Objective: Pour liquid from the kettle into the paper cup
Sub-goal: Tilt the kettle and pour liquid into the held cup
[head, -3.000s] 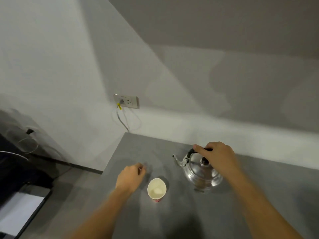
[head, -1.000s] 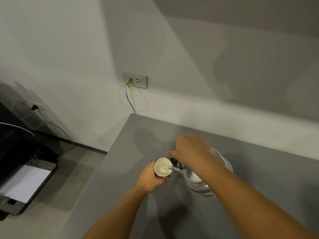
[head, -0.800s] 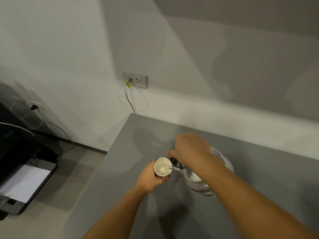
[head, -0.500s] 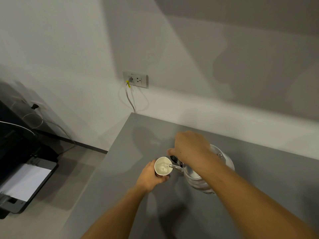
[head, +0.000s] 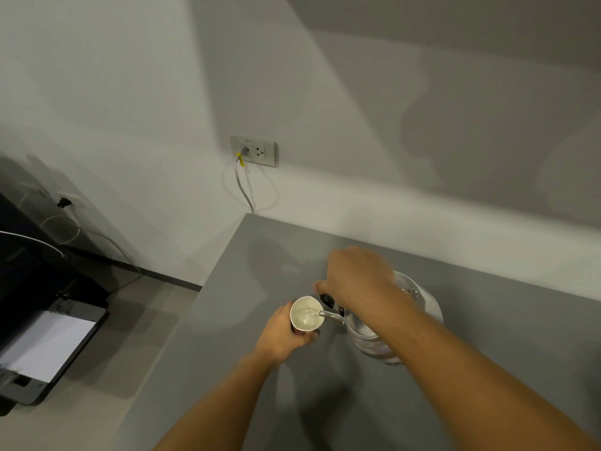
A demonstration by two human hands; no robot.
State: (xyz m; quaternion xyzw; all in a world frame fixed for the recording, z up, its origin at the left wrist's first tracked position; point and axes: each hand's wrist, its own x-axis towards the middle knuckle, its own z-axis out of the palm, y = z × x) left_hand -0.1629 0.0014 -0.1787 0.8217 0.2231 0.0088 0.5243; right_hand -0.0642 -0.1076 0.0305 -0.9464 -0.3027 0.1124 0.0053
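Observation:
A shiny metal kettle (head: pixel 370 336) is lifted and tilted to the left, its spout over the rim of a white paper cup (head: pixel 305 314). A thin stream of clear liquid runs from the spout into the cup. My right hand (head: pixel 357 281) grips the kettle's black handle from above and hides most of it. My left hand (head: pixel 279 336) wraps around the cup's side from below and left, holding it over the grey table (head: pixel 487 320). The cup's lower part is hidden by my fingers.
The table's left edge runs diagonally past the cup, with floor beyond it. A wall socket (head: pixel 253 150) with a plugged cable sits on the white wall behind. A dark printer with white paper (head: pixel 42 343) stands at the lower left on the floor side.
Three seconds ago the kettle and the cup stood on the table with my left hand empty. Since one second ago, both hands hold nearly still while the kettle stays tilted over the cup.

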